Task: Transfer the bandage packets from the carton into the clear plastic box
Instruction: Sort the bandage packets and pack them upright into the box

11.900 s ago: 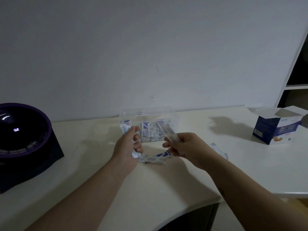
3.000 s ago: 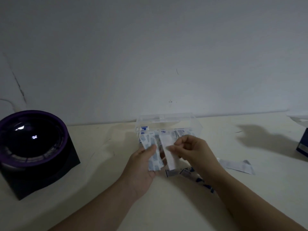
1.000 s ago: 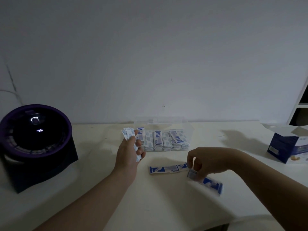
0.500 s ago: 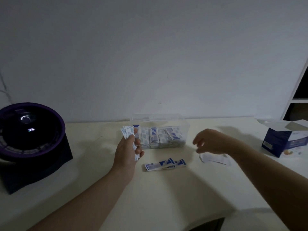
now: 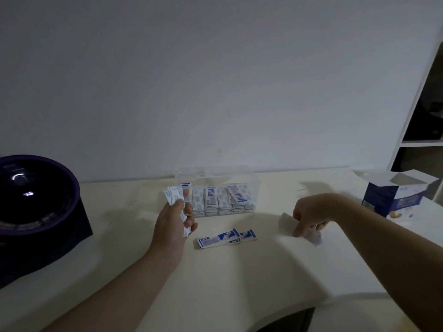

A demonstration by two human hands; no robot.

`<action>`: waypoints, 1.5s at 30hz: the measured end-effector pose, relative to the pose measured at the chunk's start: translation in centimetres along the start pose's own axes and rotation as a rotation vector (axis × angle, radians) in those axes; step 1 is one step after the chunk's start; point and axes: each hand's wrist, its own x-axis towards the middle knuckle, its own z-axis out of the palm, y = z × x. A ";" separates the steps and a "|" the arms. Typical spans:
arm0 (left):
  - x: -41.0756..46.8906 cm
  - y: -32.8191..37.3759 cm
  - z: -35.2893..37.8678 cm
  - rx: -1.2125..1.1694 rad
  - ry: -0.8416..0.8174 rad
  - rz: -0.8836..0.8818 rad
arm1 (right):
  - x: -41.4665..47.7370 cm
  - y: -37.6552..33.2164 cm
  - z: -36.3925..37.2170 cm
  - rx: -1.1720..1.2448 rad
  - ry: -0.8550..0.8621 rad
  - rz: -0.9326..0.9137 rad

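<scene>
The clear plastic box [image 5: 217, 172] stands at the back of the table, with several rows of white-and-blue bandage packets [image 5: 223, 200] stacked inside. My left hand [image 5: 173, 224] grips a small stack of packets [image 5: 173, 195] just left of the box. My right hand [image 5: 311, 218] pinches a white packet [image 5: 286, 222] down at the table surface, right of the box. Two loose packets [image 5: 225, 237] lie on the table between my hands. The blue-and-white carton [image 5: 393, 197] stands open at the far right.
A black and purple round device [image 5: 36, 204] sits at the left edge of the cream table [image 5: 227, 279]. A white shelf unit [image 5: 422, 121] rises at the far right. The table's front edge curves away at the lower right.
My right hand moved right from the loose packets and closed on a white packet lying on the table. My left hand kept holding its stack beside the box.
</scene>
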 end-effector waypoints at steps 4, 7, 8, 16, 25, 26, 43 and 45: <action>0.1 0.2 0.1 -0.009 -0.006 -0.004 | -1.0 -1.1 -0.1 0.056 0.243 -0.150; 0.2 0.2 0.1 -0.029 0.007 0.015 | -2.1 -5.0 0.1 0.237 0.494 -0.409; 0.3 0.3 0.0 -0.036 0.011 0.020 | -2.4 -6.6 0.5 0.259 0.552 -0.482; 0.2 0.6 0.0 -0.025 0.023 0.025 | -1.3 -11.0 3.6 0.250 0.238 -0.598; 0.3 0.8 0.8 -0.116 -0.054 -0.106 | -3.4 -11.9 0.2 0.497 0.470 -0.713; 0.1 0.8 1.0 -0.118 -0.084 -0.147 | -3.6 -12.5 0.5 0.410 0.468 -0.749; 0.2 2.8 0.6 -0.006 -0.169 -0.097 | -3.4 -12.9 -0.8 0.322 0.620 -0.776; 0.6 2.6 0.1 0.015 -0.081 -0.087 | -2.8 -12.2 -0.3 0.160 0.424 -0.674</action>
